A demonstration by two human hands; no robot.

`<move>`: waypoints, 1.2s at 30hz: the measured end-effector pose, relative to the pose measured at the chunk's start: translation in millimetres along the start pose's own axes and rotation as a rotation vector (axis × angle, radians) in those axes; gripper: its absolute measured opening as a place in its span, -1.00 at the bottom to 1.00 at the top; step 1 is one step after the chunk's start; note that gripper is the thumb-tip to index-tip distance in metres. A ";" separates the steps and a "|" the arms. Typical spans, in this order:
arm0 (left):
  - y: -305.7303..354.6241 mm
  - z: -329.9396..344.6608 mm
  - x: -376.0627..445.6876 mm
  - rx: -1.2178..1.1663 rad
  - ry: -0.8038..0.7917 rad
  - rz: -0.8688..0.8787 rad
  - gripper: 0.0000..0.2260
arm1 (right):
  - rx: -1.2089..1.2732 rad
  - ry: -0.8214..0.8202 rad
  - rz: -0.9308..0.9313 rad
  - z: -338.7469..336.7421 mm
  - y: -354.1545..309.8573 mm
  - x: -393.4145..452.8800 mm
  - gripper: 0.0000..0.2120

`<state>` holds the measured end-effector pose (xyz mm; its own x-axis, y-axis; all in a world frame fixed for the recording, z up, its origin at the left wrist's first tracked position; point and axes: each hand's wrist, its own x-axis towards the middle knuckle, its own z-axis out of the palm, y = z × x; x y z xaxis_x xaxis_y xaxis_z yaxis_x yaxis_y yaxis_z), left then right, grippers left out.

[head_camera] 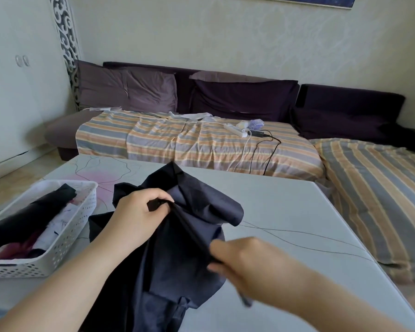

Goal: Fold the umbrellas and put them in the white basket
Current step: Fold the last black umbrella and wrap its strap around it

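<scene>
At lower centre, a left hand (139, 212) and a right hand (240, 257) are both pinching a loose dark umbrella (182, 236) (canopy unrolled). At lower left, a white basket (65, 245) is already holding folded umbrellas, so this one likely remains.

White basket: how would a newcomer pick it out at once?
Start at the pale table before the striped sofa. At its left edge stands the white basket, with perforated plastic walls. It alone holds folded umbrellas; the dark umbrella beside it is in the hands.

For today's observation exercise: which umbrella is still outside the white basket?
The dark navy umbrella, gripped by both the left hand and right hand over the table; the others lie inside the white basket.
</scene>
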<state>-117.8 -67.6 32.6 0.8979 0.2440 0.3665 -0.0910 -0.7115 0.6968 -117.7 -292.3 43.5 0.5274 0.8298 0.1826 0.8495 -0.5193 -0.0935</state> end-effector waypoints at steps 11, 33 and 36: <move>8.6 0.7 -3.8 -0.064 -0.062 -0.032 -0.81 | -0.030 0.294 -0.143 97.6 -41.6 38.7 -0.75; 17.6 7.3 -31.5 0.187 -0.293 0.375 -0.61 | -0.262 0.327 0.118 -11.4 36.4 32.6 -0.45; 22.1 10.7 -34.0 0.186 -0.324 0.440 -0.63 | -0.230 0.146 0.228 -21.6 31.5 33.9 -0.16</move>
<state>-145.7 -98.7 29.0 0.8815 -0.2945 0.3690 -0.4347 -0.8114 0.3907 -73.4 -285.0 67.9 0.6811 0.6576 0.3221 0.6751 -0.7342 0.0714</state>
